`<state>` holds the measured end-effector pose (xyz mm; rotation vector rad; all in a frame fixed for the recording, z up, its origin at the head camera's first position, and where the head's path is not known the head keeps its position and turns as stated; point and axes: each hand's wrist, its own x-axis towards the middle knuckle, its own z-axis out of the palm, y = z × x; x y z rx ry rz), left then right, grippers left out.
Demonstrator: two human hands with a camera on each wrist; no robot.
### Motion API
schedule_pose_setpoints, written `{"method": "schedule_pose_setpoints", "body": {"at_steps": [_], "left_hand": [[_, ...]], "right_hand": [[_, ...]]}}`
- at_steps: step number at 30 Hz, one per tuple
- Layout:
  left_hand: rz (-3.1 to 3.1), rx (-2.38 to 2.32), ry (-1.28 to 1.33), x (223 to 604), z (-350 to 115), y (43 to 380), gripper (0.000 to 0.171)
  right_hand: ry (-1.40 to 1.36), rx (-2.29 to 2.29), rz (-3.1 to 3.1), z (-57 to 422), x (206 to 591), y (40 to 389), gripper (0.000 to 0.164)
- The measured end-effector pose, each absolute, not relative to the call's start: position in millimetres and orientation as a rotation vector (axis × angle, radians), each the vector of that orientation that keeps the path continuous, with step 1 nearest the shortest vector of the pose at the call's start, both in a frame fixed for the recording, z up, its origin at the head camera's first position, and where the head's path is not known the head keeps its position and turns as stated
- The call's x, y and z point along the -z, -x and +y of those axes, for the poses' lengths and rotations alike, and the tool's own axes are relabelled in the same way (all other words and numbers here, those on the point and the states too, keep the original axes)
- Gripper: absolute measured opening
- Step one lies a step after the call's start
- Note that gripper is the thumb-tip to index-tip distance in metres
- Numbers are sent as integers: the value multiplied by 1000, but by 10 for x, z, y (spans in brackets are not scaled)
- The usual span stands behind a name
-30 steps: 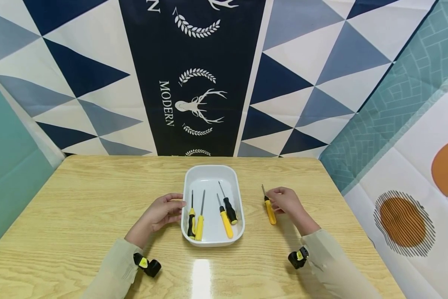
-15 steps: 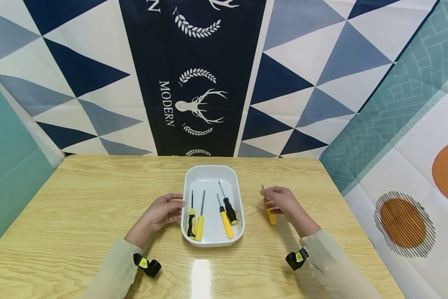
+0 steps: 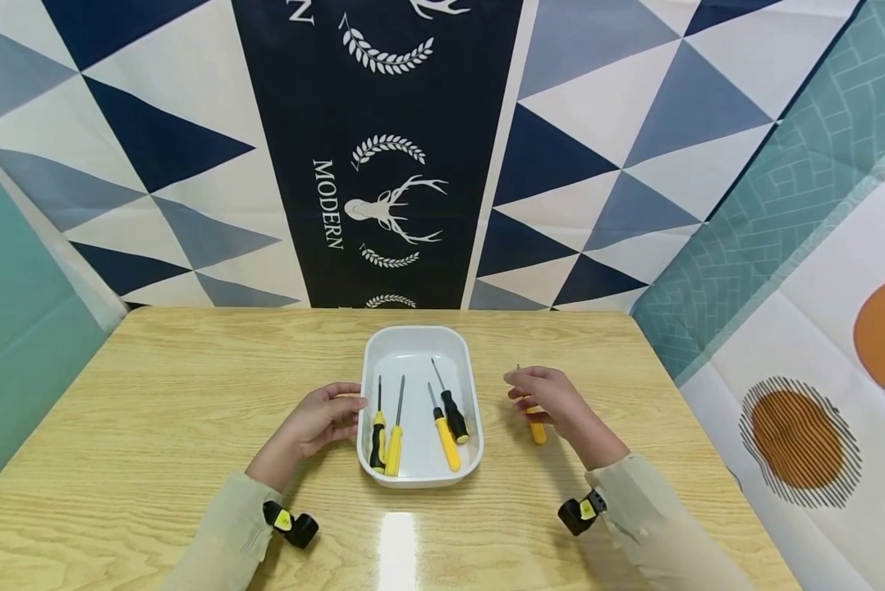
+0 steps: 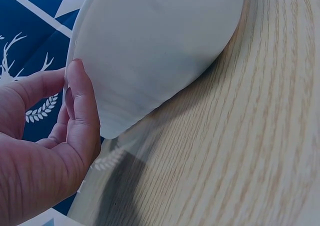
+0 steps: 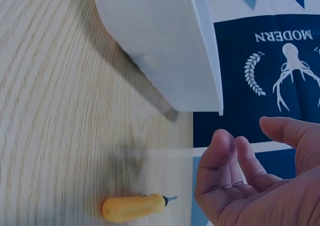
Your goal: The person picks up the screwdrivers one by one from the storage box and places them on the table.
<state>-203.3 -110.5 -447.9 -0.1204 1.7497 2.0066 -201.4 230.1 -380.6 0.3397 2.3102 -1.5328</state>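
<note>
A white plastic tray (image 3: 420, 478) holds several screwdrivers: a yellow-and-black one (image 3: 378, 441) and a yellow one (image 3: 394, 450) on its left, a yellow-handled one (image 3: 446, 442) and a black-handled one (image 3: 454, 417) on its right. My left hand (image 3: 327, 420) pinches the tray's left rim between thumb and fingers. Over a loose yellow screwdriver (image 5: 134, 207) to the right of the tray hovers my right hand (image 3: 549, 398), fingers loosely bent with nothing between them. From the head, this hand hides the middle of that screwdriver, which lies on the table.
The wooden table (image 3: 213, 361) carries the tray near its middle. A patterned cloth (image 3: 383, 164) with triangles and deer prints hangs behind the back edge. Another cloth (image 3: 790, 394) with orange circles borders the right side.
My right hand has moved slightly left, toward the tray, and now covers more of the loose screwdriver. The left hand, the tray and the screwdrivers have stayed in place.
</note>
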Motion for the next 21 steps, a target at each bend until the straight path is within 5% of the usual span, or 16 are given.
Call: {"method": "schedule_pose_setpoints", "body": {"at_steps": [21], "left_hand": [[1732, -2010, 111, 4486, -1102, 2029, 53]], "right_hand": [[-307, 1536, 2292, 2096, 3761, 2001, 42]]}}
